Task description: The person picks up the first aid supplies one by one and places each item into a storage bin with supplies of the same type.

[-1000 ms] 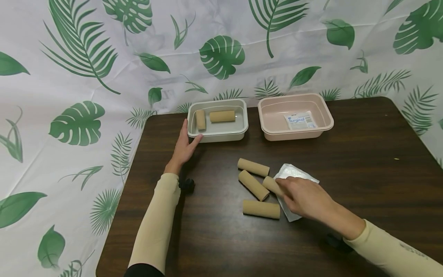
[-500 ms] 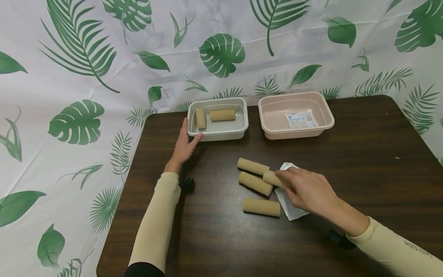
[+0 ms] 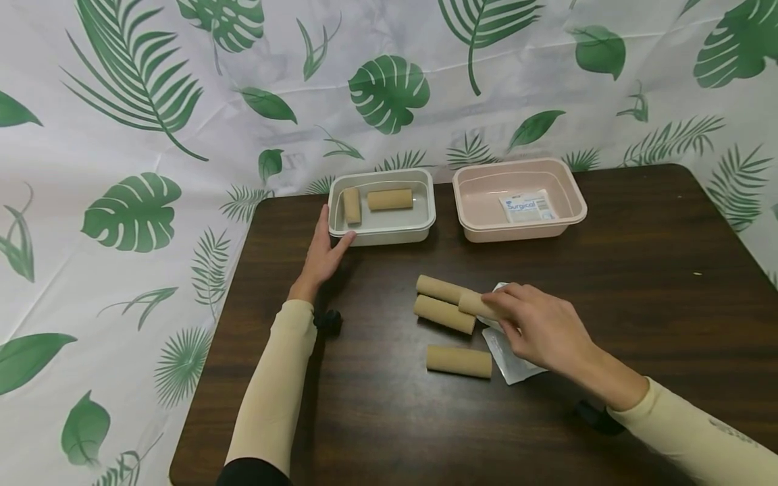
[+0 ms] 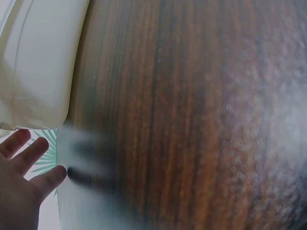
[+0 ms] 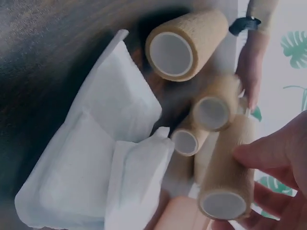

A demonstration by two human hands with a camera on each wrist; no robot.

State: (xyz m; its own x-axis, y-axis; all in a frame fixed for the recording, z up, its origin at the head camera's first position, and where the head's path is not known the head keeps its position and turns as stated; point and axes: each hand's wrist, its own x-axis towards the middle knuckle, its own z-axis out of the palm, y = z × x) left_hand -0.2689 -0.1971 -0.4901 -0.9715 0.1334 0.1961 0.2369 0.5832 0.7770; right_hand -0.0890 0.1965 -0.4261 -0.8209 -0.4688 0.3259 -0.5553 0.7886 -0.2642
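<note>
Bandage roll (image 5: 225, 163), pinched by the fingers of the right hand (image 3: 543, 324), now appears lifted and seemingly free to carry, the middle roll (image 3: 444, 315) having turned nearly parallel to the upper roll (image 3: 439, 289), while left-hand (image 3: 319, 260) fingers spread at the grey tub (image 3: 389, 237).

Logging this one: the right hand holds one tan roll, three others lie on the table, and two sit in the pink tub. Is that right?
One thing is wrong: the two rolls sit in the pale grey tub, not the pink tub, as the head view shows. The rest stands: the right hand holds one tan roll, and three others lie on the table.
</note>
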